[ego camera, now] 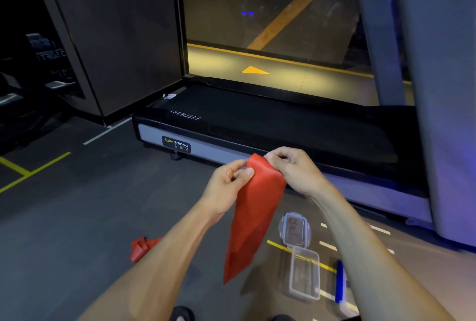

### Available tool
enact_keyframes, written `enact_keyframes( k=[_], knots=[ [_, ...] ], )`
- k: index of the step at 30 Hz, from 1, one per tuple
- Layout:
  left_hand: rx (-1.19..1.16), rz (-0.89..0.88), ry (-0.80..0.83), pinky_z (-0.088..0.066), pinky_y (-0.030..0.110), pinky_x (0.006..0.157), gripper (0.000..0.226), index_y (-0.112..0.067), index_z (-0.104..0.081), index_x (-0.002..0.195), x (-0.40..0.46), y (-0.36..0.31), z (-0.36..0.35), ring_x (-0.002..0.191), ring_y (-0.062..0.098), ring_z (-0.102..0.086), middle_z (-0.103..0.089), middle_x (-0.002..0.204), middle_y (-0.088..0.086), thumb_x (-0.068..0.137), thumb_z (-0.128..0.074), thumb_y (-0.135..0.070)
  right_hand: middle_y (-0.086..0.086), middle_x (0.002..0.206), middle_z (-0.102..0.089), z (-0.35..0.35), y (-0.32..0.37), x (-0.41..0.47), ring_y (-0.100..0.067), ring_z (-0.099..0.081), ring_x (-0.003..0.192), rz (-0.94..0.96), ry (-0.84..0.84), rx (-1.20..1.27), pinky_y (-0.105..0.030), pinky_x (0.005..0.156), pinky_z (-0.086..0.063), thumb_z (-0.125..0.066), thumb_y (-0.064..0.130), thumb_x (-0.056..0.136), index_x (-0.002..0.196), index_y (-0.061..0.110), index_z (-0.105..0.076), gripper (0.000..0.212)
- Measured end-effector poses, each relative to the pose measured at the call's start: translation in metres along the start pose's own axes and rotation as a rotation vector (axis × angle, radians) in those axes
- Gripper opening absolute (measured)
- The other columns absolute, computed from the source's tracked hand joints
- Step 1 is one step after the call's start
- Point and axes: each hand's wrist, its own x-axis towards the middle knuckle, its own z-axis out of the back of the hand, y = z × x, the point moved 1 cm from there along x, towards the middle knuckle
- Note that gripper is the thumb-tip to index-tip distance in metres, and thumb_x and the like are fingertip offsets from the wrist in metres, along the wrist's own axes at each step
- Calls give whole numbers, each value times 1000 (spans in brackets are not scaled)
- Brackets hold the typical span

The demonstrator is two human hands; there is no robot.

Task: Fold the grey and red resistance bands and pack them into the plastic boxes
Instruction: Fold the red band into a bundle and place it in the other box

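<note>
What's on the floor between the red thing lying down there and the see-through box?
In the head view, bare grey floor, crossed in the picture by the left forearm and the hanging red band, between the second red band and the open plastic box.

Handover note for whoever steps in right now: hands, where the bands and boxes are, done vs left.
Left hand and right hand: both pinch the top edge of a red band, which hangs in the air.
On the floor: open clear box, empty as far as I can tell, its lid beside it; a second red band bunched at left.
No grey band in view.
Done: nothing packed.
Left: fold the held band, box it, then the rest.
</note>
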Motion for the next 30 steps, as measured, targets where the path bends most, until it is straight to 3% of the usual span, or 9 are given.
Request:
enact_keyframes(
  k=[2, 4, 9, 17, 20, 22, 26, 28, 30],
  knots=[
    [-21, 4, 48, -55, 37, 89, 31, -7, -64, 130, -1, 1, 1, 95, 33, -66, -63, 109, 43, 102, -61, -17, -7, 92, -78, 1, -2, 1, -12, -69, 78, 0, -23, -1, -33, 75, -53, -60, 25, 103, 98, 14, -75, 19],
    [-21, 14, 74, -56, 31, 83, 30, -4, -62, 132, -2, 1, 0, 90, 25, -70, -70, 98, 31, 103, -57, -10, -6, 91, -78, 2, -4, 2, -12, -69, 79, -7, -28, -4, -33, 76, -53, -61, 24, 102, 95, 15, -75, 18],
    [-39, 31, 107, -56, 29, 73, 32, -6, -63, 133, -3, 0, -2, 77, 17, -67, -66, 92, 20, 102, -59, -14, 3, 87, -75, 8, -4, 1, -8, -66, 76, -45, 7, 20, -26, 72, -50, -57, 16, 103, 95, 14, -75, 20],
    [-16, 26, 87, -54, 24, 74, 26, -3, -66, 126, -3, -1, -8, 74, 13, -65, -69, 77, 4, 102, -56, -9, -15, 89, -67, 10, -5, -5, -19, -58, 70, -191, 103, 121, -31, 62, -45, -49, 10, 105, 102, 4, -71, 23],
    [-17, 25, 67, -54, 23, 73, 20, -9, -71, 118, -3, -1, -7, 77, 15, -65, -69, 83, 11, 101, -62, -14, -21, 89, -62, 8, -8, -5, -19, -54, 65, -246, 153, 196, -33, 60, -40, -48, 8, 104, 98, 5, -72, 24],
    [-10, 28, 51, -53, 22, 71, 16, -12, -73, 111, -4, -2, -6, 76, 16, -63, -67, 81, 11, 98, -66, -19, -21, 88, -58, 6, -11, -5, -20, -51, 65, -258, 182, 206, -34, 60, -38, -48, 12, 105, 96, 6, -71, 25],
    [38, 39, 23, -48, 17, 62, 13, -10, -70, 98, -4, -3, -4, 63, 3, -60, -62, 64, -10, 102, -58, -12, -18, 81, -56, 4, -9, -7, -24, -50, 64, -241, 208, 154, -37, 66, -39, -52, 40, 106, 90, 10, -71, 39],
    [48, 39, 20, -48, 20, 64, 14, -11, -72, 96, -4, -3, -4, 67, 8, -59, -61, 67, -3, 102, -60, -14, -18, 79, -61, 7, -3, -10, -26, -54, 71, -199, 222, 50, -39, 71, -41, -62, 49, 99, 89, 9, -73, 43],
    [58, 38, 32, -49, 25, 68, 15, -15, -75, 97, -5, -2, -3, 73, 17, -58, -61, 74, 6, 102, -62, -19, -14, 85, -74, 8, 2, -12, -20, -64, 75, -134, 193, -32, -38, 75, -49, -72, 44, 92, 91, 8, -76, 36]
  ],
)
